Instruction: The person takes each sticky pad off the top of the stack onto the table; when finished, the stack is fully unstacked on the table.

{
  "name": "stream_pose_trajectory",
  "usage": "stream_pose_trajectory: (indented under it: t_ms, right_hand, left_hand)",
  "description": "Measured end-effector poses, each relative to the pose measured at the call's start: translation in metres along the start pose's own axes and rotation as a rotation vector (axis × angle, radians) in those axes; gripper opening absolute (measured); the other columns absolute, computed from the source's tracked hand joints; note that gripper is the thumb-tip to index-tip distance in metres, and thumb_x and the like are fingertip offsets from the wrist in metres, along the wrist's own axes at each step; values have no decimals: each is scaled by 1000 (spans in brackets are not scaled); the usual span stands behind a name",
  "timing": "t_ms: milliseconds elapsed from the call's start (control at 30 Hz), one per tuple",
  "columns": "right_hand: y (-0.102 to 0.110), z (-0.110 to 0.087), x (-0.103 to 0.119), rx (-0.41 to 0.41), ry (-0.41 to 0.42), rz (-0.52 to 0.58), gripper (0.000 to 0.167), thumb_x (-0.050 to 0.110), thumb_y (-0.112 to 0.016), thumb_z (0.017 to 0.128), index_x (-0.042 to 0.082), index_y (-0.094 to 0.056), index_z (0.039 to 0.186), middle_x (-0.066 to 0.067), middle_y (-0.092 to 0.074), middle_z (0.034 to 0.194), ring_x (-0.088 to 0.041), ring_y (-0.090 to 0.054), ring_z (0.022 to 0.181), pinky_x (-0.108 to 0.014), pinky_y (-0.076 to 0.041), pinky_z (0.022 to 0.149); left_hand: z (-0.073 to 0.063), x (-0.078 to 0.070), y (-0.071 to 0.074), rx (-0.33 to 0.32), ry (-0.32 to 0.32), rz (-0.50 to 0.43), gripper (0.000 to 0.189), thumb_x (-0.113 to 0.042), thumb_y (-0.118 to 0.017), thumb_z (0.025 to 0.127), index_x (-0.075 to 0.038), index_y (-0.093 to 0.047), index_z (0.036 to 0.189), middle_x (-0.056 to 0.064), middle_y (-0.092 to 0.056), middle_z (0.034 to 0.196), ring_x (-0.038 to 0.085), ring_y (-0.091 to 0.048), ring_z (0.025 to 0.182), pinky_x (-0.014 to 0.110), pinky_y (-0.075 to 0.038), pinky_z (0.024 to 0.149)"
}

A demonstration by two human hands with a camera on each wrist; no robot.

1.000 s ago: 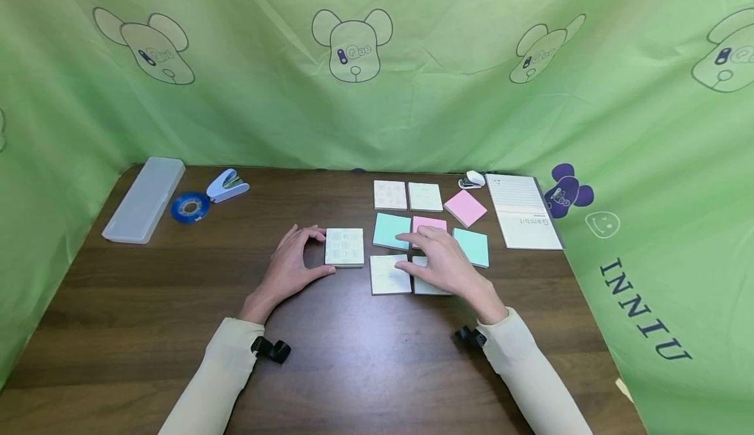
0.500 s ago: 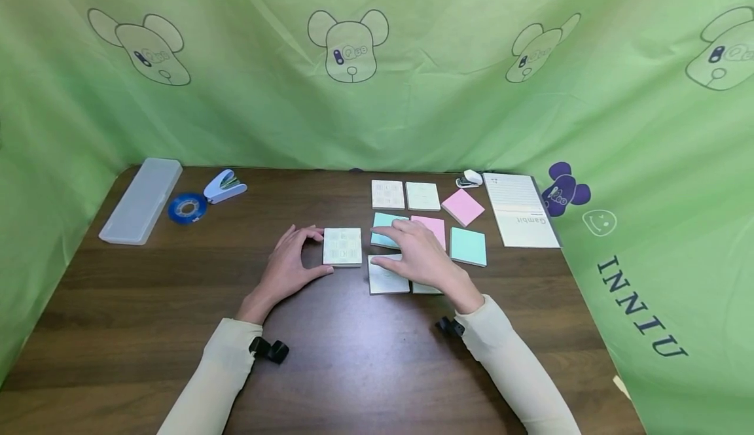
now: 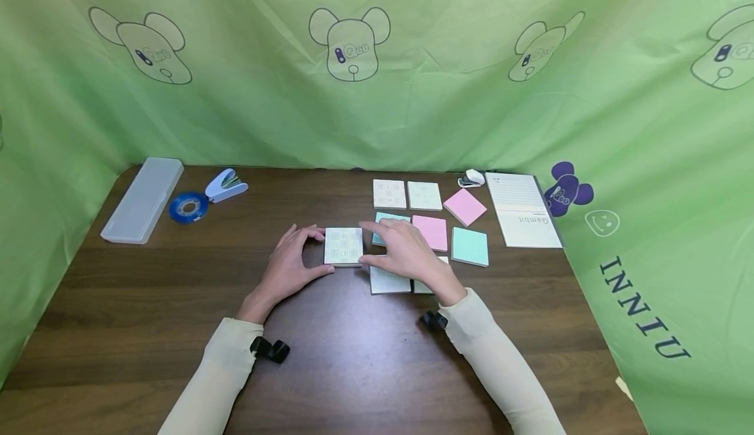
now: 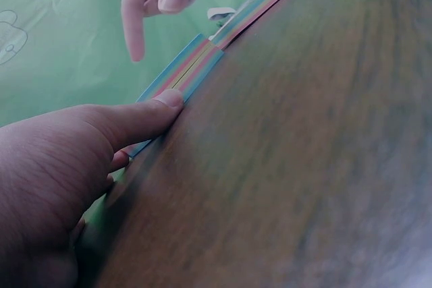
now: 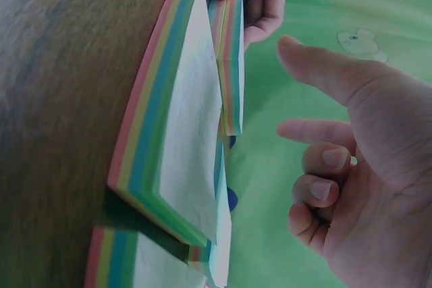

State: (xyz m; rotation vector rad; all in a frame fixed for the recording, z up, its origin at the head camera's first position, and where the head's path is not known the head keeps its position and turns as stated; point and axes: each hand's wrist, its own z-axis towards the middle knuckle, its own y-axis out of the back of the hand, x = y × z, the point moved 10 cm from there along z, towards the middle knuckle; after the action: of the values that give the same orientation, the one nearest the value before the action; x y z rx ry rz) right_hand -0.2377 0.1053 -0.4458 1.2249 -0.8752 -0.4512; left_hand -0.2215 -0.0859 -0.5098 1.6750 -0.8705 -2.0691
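A stack of sticky note pads (image 3: 343,246) with a white, faintly printed top lies mid-table. Its layered pink, yellow and blue edge (image 4: 197,69) shows in the left wrist view. My left hand (image 3: 288,261) holds the stack's left side, thumb on the near edge and fingers on the far one. At the stack's right side hovers my right hand (image 3: 406,248), thumb and index finger spread, the other fingers loosely curled, nothing held. Below it a turquoise pad (image 3: 385,215) and a white-topped pad (image 3: 390,282) are partly hidden.
Rightward lie more pads: pink (image 3: 430,231), another pink (image 3: 465,207), turquoise (image 3: 470,246) and white-topped ones (image 3: 389,194). Behind them sit a small white stapler (image 3: 473,178) and an open notebook (image 3: 524,212). At left are a plastic case (image 3: 143,199), blue tape (image 3: 177,207) and a pale-blue stapler (image 3: 226,188).
My right hand has moved left across the pads, up to the right side of the stack. My left hand and the stack stay in place.
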Motion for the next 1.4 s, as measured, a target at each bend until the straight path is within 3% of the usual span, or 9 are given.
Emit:
stream_pose_trajectory:
  t_ms: [167, 367, 633, 900, 1167, 1400]
  right_hand:
    - [-6, 4, 1, 8, -14, 12, 75, 43, -91, 93, 9, -65, 154, -5, -75, 101, -16, -58, 77, -37, -53, 70]
    - [-18, 12, -1, 51, -31, 6, 88, 49, -94, 89, 8, -59, 159, -12, -78, 131, -18, -65, 87, -46, -61, 90]
    - [-30, 17, -1, 110, -57, 1, 105, 55, -97, 82, 9, -52, 165, -12, -77, 126, -26, -73, 103, -49, -59, 98]
    - [-39, 19, -4, 104, -27, 33, 96, 51, -95, 86, 6, -56, 161, -17, -76, 135, -30, -75, 111, -51, -61, 96]
    - [-35, 20, -1, 104, -58, 53, 88, 44, -96, 86, 2, -60, 154, -18, -72, 145, -34, -73, 125, -53, -59, 108]
    - [-33, 20, -5, 93, -81, 52, 90, 47, -98, 82, 4, -62, 152, -14, -73, 144, -31, -74, 123, -50, -60, 107]
  left_hand:
    - [0, -2, 1, -13, -20, 3, 63, -23, -102, 83, -6, -59, 127, 16, -64, 155, 37, -50, 155, 56, -14, 140]
    - [0, 0, 1, -10, -15, 4, 63, -24, -101, 84, -6, -59, 127, 16, -64, 155, 36, -50, 155, 53, -14, 141]
    - [0, -1, 2, -10, -20, 6, 63, -23, -101, 84, -5, -60, 128, 17, -64, 154, 37, -50, 155, 54, -15, 140]
    - [0, 1, 1, 1, -7, -6, 62, -24, -100, 85, -6, -60, 128, 15, -64, 154, 34, -49, 157, 51, -13, 141]
    - [1, -1, 1, -2, -14, -14, 63, -25, -101, 84, -6, -60, 128, 15, -65, 152, 34, -49, 157, 51, -13, 141]
    - [1, -1, 1, -5, -24, -14, 63, -25, -101, 84, -6, -60, 128, 14, -66, 152, 34, -50, 156, 51, -13, 141]
